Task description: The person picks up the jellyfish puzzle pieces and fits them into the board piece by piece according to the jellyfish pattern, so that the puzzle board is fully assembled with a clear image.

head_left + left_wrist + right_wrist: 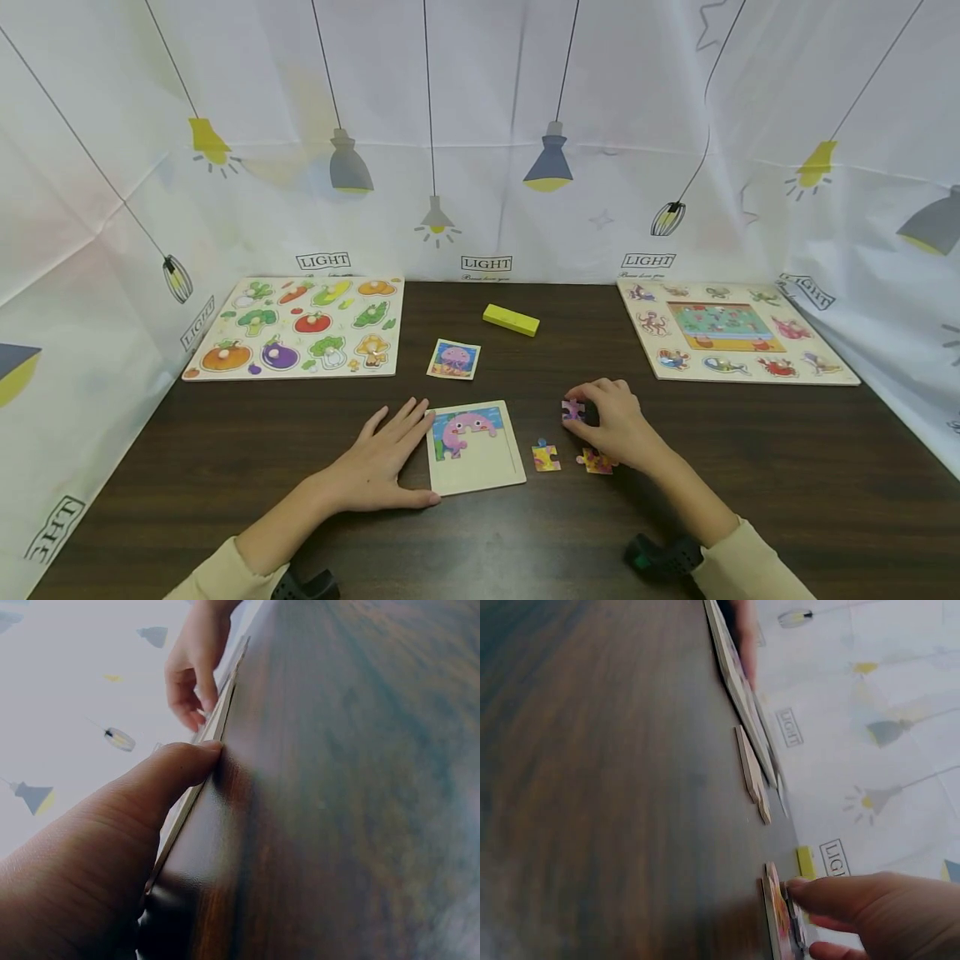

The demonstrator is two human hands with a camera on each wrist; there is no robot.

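Note:
A square wooden puzzle tray lies mid-table, its upper part filled with pieces showing a pink octopus on blue. My left hand is spread flat along the tray's left side, fingertips at the upper left edge and thumb at the lower left corner. To the right of the tray, my right hand pinches a purple puzzle piece between thumb and fingers. Just below that hand lies a yellow and pink piece, partly covered by it. Another yellow piece, with a blue knob, lies beside the tray.
Behind the tray are a small octopus picture card and a yellow block. A vegetable puzzle board stands back left, a sea-animal board back right. A white curtain printed with lamps hangs along the table's back and sides.

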